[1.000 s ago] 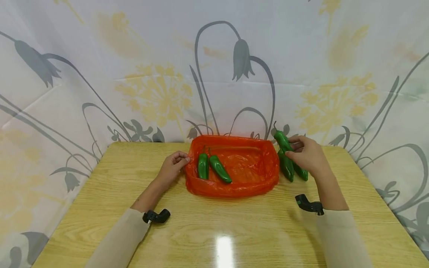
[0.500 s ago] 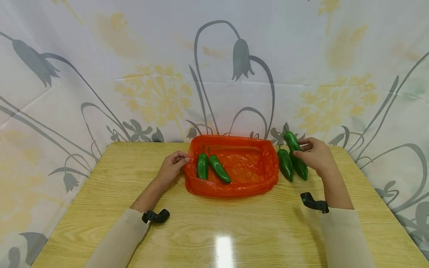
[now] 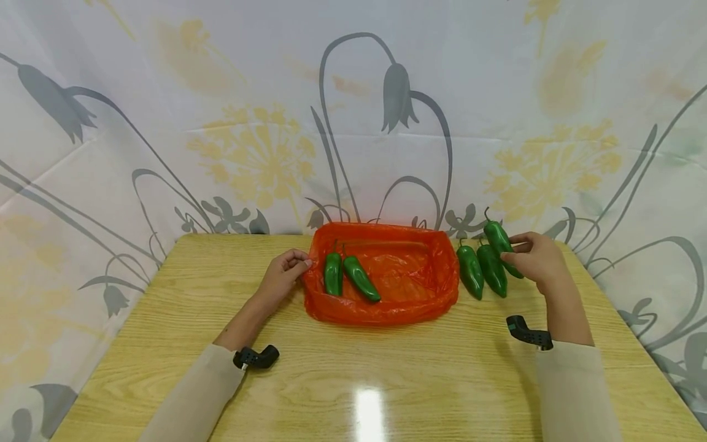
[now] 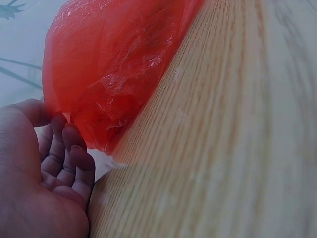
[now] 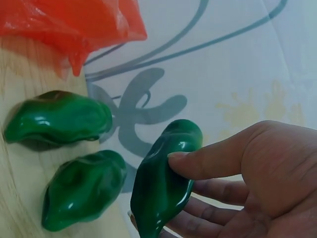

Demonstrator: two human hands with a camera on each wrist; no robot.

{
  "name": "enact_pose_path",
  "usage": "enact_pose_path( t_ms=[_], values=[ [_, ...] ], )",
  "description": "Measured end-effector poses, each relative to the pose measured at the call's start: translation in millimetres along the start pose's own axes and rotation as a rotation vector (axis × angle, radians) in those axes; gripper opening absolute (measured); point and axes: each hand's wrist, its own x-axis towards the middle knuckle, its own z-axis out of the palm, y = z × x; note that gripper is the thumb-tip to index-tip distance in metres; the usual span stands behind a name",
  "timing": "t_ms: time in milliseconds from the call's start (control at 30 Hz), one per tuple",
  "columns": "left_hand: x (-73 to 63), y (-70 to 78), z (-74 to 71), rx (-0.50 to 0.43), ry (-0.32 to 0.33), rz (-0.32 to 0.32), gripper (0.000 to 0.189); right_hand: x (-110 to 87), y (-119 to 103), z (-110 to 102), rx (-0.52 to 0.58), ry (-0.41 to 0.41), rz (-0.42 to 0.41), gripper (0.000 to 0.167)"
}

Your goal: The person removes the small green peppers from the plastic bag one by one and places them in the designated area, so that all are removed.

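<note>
A green pepper (image 5: 164, 173) is pinched between the thumb and fingers of my right hand (image 3: 537, 258), at the right of the row in the head view. Two more green peppers lie on the table just left of it, one nearer (image 3: 493, 270) and one farther left (image 3: 471, 272). My left hand (image 3: 285, 272) pinches the left rim of a container lined with a red plastic bag (image 3: 381, 313). In the left wrist view its thumb and fingers meet at the red plastic (image 4: 109, 64). Inside the container, two green peppers lie on the left side (image 3: 334, 274).
The wooden table (image 3: 331, 380) ends at a patterned cloth backdrop (image 3: 276, 92) right behind the container. A black wrist camera (image 3: 257, 356) sits on the left wrist, another (image 3: 529, 333) on the right.
My right hand has moved right with its pepper, from above the two table peppers to beside them. The left hand keeps its grip on the rim.
</note>
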Motion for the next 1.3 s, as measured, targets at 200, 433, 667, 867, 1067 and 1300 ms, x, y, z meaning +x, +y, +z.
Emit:
enact_pose_path(
  t_ms=[200,433,667,867,1067,1300],
  values=[
    [-0.3,-0.4,0.1,0.000,-0.002,0.000,0.018,-2.5,10.2,-5.6,0.020,-0.014,0.014,0.063],
    [0.0,-0.5,-0.3,0.010,0.001,0.000,0.018,-1.0,25.1,-13.1,0.055,-0.043,0.060,0.063],
    [-0.2,0.0,-0.6,0.000,0.002,0.005,0.018,2.1,37.5,-16.6,0.067,-0.088,0.134,0.065],
    [0.6,-1.7,-0.7,-0.001,-0.003,0.004,0.019,4.2,46.2,-14.1,0.049,-0.112,0.183,0.065],
    [-0.3,-0.6,-1.1,0.003,-0.003,-0.001,0.019,7.0,50.7,-12.5,0.030,-0.118,0.219,0.066],
    [0.4,-0.5,-1.2,0.015,-0.001,-0.003,0.020,8.2,51.3,-11.0,0.016,-0.123,0.221,0.066]
  ],
)
